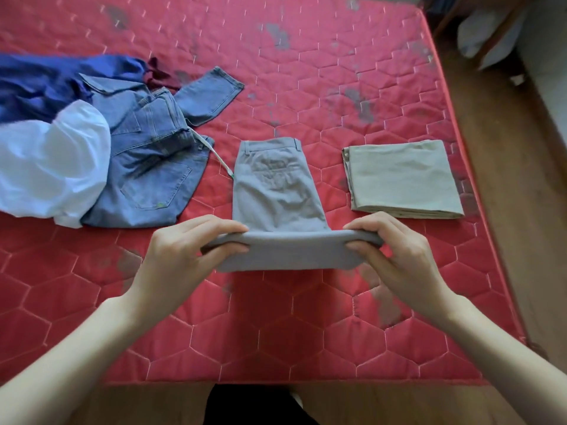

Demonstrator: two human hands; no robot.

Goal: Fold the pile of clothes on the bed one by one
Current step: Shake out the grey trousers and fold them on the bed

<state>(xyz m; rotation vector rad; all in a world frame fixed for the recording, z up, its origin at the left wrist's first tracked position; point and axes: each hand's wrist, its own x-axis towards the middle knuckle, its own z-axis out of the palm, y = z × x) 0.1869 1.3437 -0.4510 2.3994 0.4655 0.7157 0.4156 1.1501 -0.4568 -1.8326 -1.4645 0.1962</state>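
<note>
Mid-fold on the grey cotton trousers point(277, 191) lying just left of the folded beige cloth square point(402, 179), left hand point(181, 256) and right hand point(399, 256) both pinched the doubled-over leg end, probably next carrying it up to the waistband

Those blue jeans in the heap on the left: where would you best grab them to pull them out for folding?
Probably at the waistband, from the right side: it lies on top, bunched and thick, whereas the white garment covers the blue jeans on their left.
</note>
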